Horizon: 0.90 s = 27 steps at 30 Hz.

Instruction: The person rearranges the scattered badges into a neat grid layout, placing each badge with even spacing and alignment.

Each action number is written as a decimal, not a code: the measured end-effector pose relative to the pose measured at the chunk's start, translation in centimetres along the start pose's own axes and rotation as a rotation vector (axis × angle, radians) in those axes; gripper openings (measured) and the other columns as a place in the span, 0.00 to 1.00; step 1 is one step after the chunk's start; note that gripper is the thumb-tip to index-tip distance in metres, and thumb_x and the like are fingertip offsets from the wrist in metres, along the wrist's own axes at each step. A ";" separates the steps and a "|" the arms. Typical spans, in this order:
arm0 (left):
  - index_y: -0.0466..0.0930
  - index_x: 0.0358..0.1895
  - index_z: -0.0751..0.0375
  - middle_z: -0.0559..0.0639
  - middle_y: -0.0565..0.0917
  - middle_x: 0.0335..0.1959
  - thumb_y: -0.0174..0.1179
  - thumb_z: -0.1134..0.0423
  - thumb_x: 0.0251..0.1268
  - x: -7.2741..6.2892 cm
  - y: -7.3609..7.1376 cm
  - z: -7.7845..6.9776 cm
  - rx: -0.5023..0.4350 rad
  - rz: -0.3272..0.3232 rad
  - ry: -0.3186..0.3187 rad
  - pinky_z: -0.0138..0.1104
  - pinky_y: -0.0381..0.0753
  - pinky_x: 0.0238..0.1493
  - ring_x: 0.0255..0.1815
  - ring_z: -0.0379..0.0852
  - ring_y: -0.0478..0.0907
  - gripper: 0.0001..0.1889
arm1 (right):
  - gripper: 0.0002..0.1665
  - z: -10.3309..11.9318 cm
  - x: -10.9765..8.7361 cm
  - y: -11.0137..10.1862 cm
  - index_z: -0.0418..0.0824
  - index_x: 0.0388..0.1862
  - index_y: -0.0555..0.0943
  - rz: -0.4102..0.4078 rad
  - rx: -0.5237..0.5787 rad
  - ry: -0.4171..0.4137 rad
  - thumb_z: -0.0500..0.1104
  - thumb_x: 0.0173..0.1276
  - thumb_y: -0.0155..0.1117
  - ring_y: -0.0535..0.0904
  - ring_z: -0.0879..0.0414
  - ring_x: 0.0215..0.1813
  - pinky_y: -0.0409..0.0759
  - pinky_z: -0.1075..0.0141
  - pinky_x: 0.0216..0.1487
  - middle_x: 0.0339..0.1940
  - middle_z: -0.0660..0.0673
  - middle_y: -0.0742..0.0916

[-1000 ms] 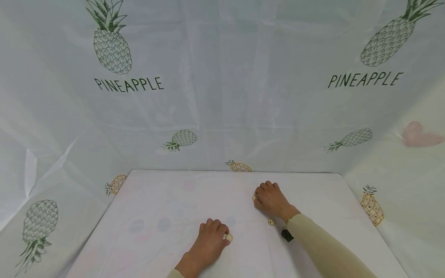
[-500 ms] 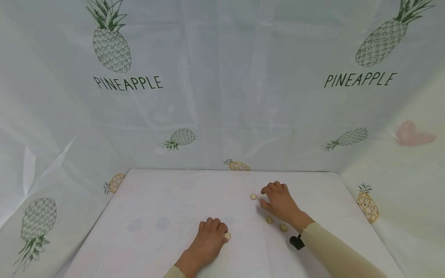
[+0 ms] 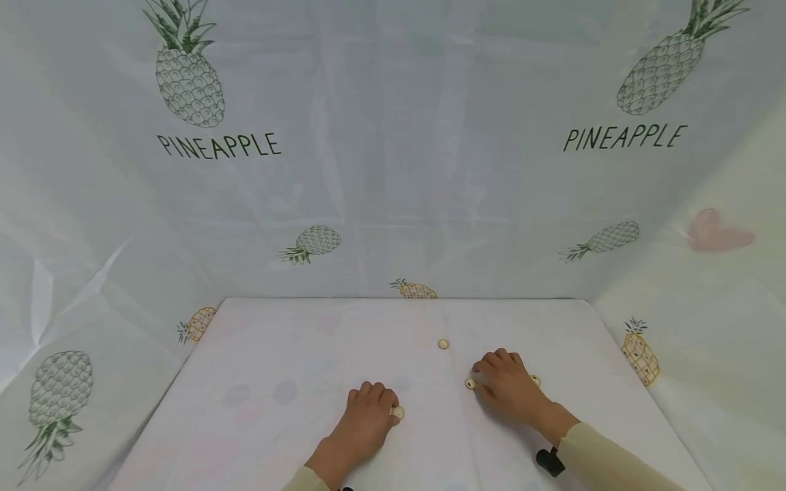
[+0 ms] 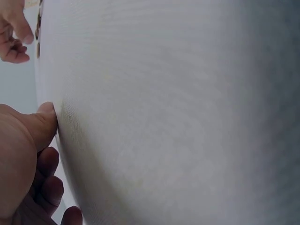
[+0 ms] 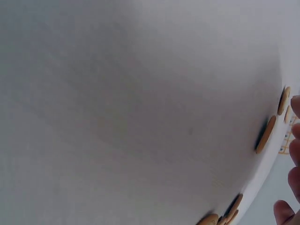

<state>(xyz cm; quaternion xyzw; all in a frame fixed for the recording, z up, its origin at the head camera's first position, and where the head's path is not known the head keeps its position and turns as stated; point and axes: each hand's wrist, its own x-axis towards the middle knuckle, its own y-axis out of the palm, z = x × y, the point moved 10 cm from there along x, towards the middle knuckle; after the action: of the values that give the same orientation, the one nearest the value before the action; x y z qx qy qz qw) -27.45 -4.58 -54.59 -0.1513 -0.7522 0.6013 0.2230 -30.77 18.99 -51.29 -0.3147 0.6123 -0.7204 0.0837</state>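
My left hand (image 3: 366, 421) rests low over the white tabletop, thumb and index finger pinching a small pale wooden disc (image 3: 398, 412). In the left wrist view the left thumb (image 4: 44, 124) reaches the cloth, and the disc is hidden. To the right, my right hand (image 3: 508, 387) hovers with relaxed, spread fingers close beside a second wooden disc (image 3: 470, 384). Several discs lie flat around it: the far disc (image 3: 443, 344) stands alone, and the right disc (image 3: 535, 380) is partly covered by the hand. The right wrist view shows a disc (image 5: 266, 134) short of the right fingers (image 5: 294, 150).
A white cloth with faint coloured spots covers the tabletop (image 3: 276, 341). Pineapple-printed curtain (image 3: 393, 170) walls it in at the back and both sides. A black wrist device (image 3: 549, 462) hangs under the right forearm.
My right hand lets go of the far disc, then draws back toward me and to the right, beside another disc. The left hand keeps its pinch and stays nearly still.
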 end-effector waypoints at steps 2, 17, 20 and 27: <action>0.80 0.48 0.48 0.40 0.77 0.42 0.69 0.50 0.71 0.0 -0.1 0.0 -0.004 0.002 -0.002 0.37 0.63 0.44 0.43 0.41 0.65 0.11 | 0.15 0.3 -0.1 0.2 0.46 0.48 0.85 -0.006 0.014 -0.030 0.40 0.64 0.78 0.72 0.55 0.49 0.72 0.52 0.52 0.46 0.53 0.85; 0.80 0.48 0.47 0.40 0.78 0.43 0.69 0.51 0.70 0.0 0.1 0.1 -0.038 0.018 -0.023 0.37 0.63 0.43 0.43 0.41 0.65 0.11 | 0.16 1.1 0.4 1.3 0.47 0.40 0.84 0.005 0.001 0.016 0.55 0.66 0.78 0.70 0.57 0.44 0.69 0.55 0.49 0.39 0.54 0.82; 0.79 0.48 0.47 0.40 0.78 0.43 0.69 0.50 0.71 0.0 0.1 0.1 -0.042 0.020 -0.022 0.37 0.62 0.42 0.43 0.41 0.65 0.11 | 0.14 1.1 0.3 1.5 0.47 0.45 0.86 0.039 0.024 0.029 0.51 0.67 0.78 0.71 0.56 0.47 0.70 0.54 0.51 0.43 0.53 0.84; 0.79 0.47 0.48 0.40 0.77 0.42 0.69 0.50 0.71 -0.1 -0.1 0.1 -0.031 0.012 -0.017 0.37 0.62 0.42 0.43 0.41 0.65 0.11 | 0.10 1.4 0.3 1.3 0.47 0.45 0.87 0.019 0.047 0.006 0.46 0.67 0.78 0.72 0.56 0.47 0.71 0.54 0.51 0.43 0.53 0.85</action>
<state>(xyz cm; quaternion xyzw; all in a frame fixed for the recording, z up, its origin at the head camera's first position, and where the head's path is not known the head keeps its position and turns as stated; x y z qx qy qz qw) -27.41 -4.71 -54.56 -0.1541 -0.7624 0.5921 0.2107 -30.64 17.37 -52.36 -0.3046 0.5986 -0.7347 0.0958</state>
